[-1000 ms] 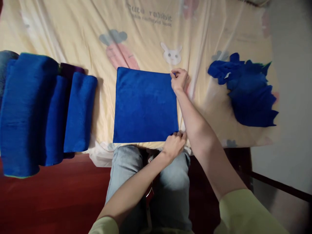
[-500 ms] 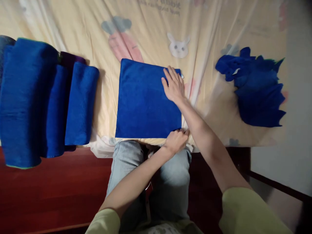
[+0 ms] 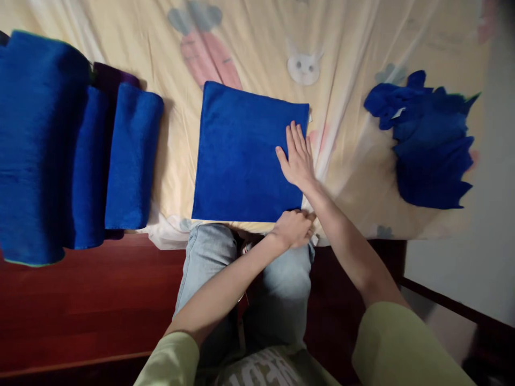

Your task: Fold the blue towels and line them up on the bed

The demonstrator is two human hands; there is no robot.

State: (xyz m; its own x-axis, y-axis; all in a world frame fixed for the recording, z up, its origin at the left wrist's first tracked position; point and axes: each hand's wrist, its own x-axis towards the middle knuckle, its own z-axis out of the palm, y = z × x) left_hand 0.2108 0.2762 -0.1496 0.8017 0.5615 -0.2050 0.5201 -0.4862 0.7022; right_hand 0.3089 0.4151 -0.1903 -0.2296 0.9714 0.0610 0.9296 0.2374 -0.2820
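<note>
A square blue towel (image 3: pixel 245 155) lies flat in front of me, with a small white label at its upper right edge. My right hand (image 3: pixel 298 158) rests palm down on its right side, fingers stretched out. At the towel's lower right corner is my left hand (image 3: pixel 295 228), its fingers curled closed on the corner; the fingertips are partly hidden. My left forearm passes below the towel, over my knees.
Several folded blue towels (image 3: pixel 132 158) lie in a row at the left, a dark purple one (image 3: pixel 115 79) among them. A crumpled heap of blue cloths (image 3: pixel 432 147) sits at the right. Beneath everything is a wrinkled cream sheet (image 3: pixel 257 37) with carrot and rabbit prints.
My right hand has slid down along the towel's right side, toward me. The left hand stays at the lower corner. The view has shifted slightly.
</note>
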